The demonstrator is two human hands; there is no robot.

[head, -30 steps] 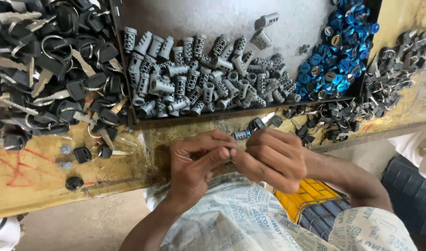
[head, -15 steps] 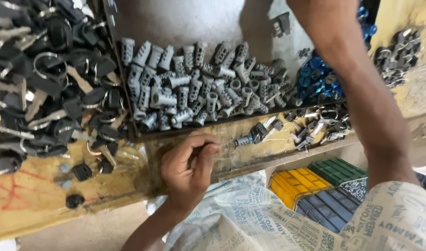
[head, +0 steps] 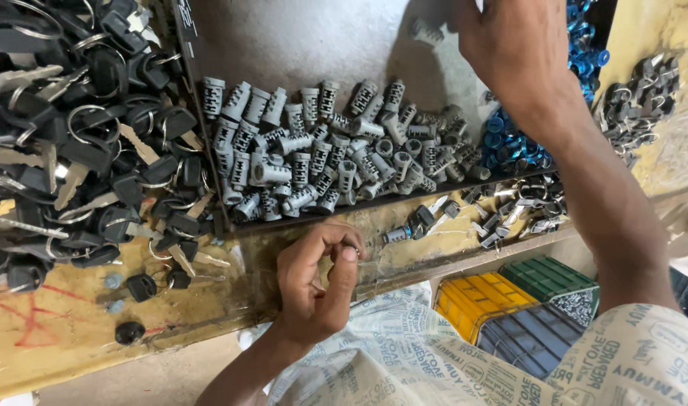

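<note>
place: probably locksmith workshop | heaped keys (head: 81,150) | tray of lock cylinders (head: 321,150) | stained bench (head: 73,323)

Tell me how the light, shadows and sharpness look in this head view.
Head view: soft, even light; the right hand throws a broad soft shadow on the grey tray beside it; the grey cylinders and left hand are sharp; small glints show on the key rings and blue rings; no strong blur, though the right hand is cut off by the top edge.
</note>
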